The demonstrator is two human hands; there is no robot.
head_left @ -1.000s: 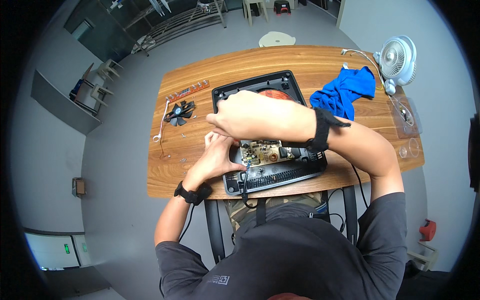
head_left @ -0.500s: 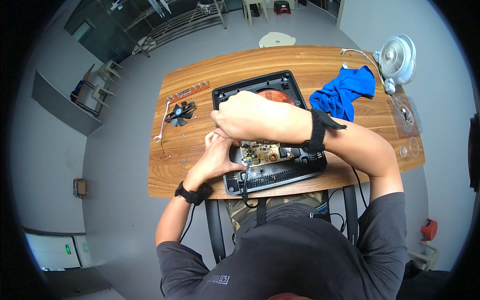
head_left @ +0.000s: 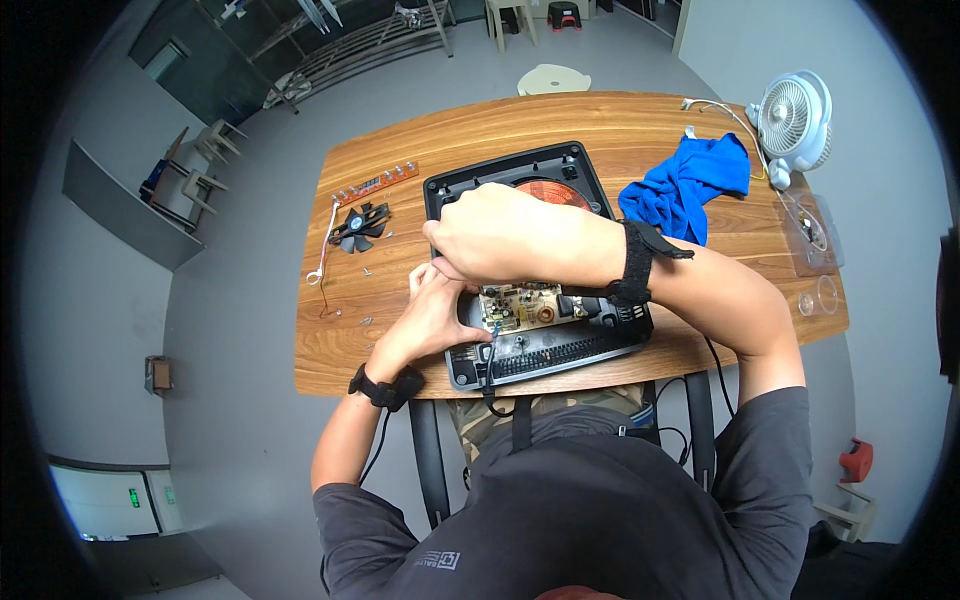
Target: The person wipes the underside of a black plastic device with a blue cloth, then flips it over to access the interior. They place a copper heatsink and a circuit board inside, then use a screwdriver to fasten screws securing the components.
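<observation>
An opened black induction cooker housing [head_left: 580,350] lies on the wooden table in front of me. Its round copper coil [head_left: 556,192] shows at the far end, and a tan circuit board [head_left: 530,308] sits in the near half. My left hand [head_left: 436,312] grips the housing's left edge, thumb stretched in toward the board and fingers on the outer side. Above the housing's left middle, my right hand [head_left: 482,232] is closed in a fist, meeting the left fingers. Whatever the right fingers hold is hidden beneath that hand. My right forearm covers part of the coil and housing.
Left of the housing lie a black cooling fan [head_left: 360,228], a narrow orange circuit strip [head_left: 378,184] with a white cable, and several small screws [head_left: 367,321]. A blue cloth [head_left: 690,185], a white desk fan [head_left: 793,120] and a clear plastic box [head_left: 812,235] are on the right.
</observation>
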